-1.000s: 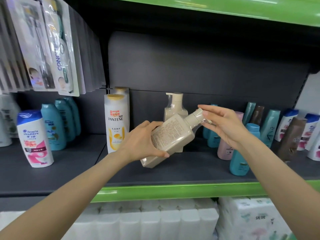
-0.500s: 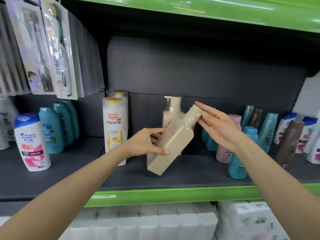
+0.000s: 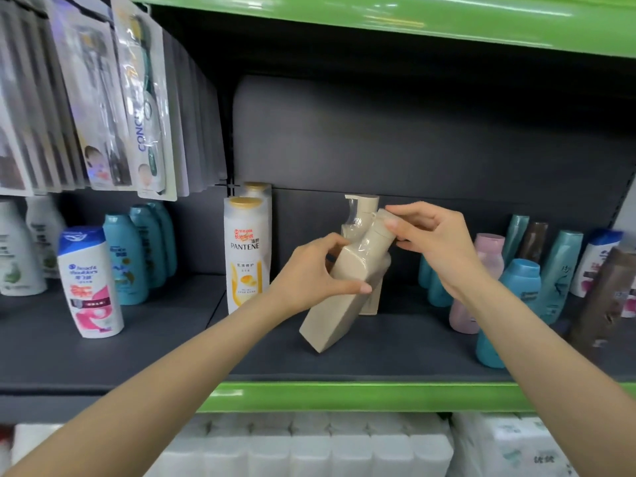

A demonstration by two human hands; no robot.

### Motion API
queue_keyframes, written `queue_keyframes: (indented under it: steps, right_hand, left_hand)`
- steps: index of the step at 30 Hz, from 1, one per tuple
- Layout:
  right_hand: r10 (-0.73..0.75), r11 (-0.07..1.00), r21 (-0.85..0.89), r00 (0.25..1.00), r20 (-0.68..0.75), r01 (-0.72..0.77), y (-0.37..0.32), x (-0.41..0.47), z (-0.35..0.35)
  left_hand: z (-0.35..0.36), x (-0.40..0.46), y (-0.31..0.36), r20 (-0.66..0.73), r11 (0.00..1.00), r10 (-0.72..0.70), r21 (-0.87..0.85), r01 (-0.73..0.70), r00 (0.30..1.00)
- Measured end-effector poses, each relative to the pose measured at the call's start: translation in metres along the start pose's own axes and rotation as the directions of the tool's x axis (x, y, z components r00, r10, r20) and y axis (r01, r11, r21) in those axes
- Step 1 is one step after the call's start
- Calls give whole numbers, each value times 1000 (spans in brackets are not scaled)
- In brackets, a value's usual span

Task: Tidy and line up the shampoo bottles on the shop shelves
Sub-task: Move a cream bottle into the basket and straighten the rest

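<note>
A beige pump bottle point(image 3: 344, 297) leans to the right with its bottom corner on the dark shelf point(image 3: 179, 349). My left hand point(image 3: 309, 273) grips its body from the left, thumb across the front. My right hand point(image 3: 426, 242) pinches its pump top. Right behind it a second beige pump bottle point(image 3: 359, 215) stands upright, partly hidden. Two white Pantene bottles point(image 3: 246, 253) stand in a file to the left.
A Head & Shoulders bottle point(image 3: 87, 284) and teal bottles point(image 3: 137, 253) stand further left. Teal, pink and brown bottles point(image 3: 516, 290) crowd the right end. Carded toothbrushes point(image 3: 137, 98) hang at top left. A green shelf edge point(image 3: 344, 395) runs below, with packs of tissue point(image 3: 309, 449) underneath.
The beige bottle has swung from nearly lying flat to steeply tilted and come down onto the shelf. My right hand has closed round its pump top.
</note>
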State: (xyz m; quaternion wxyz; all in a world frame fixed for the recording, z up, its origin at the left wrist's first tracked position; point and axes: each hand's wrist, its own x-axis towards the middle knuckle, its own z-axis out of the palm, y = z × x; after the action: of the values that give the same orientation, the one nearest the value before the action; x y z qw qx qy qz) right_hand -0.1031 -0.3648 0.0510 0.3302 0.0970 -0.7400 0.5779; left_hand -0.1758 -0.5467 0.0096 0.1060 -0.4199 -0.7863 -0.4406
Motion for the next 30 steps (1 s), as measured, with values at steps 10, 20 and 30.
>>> queue_keyframes:
  steps: [10, 20, 30]
  right_hand:
    - [24, 988, 150, 994, 108, -40, 3, 0, 4]
    - [-52, 997, -52, 998, -36, 50, -8, -2, -7]
    - [-62, 950, -311, 955, -289, -32, -3, 23, -29]
  left_hand:
    - [-11, 1, -3, 2, 988, -37, -151, 37, 999]
    - [5, 17, 9, 307, 895, -94, -389, 216, 947]
    - [-18, 62, 9, -183, 992, 95, 98, -78, 979]
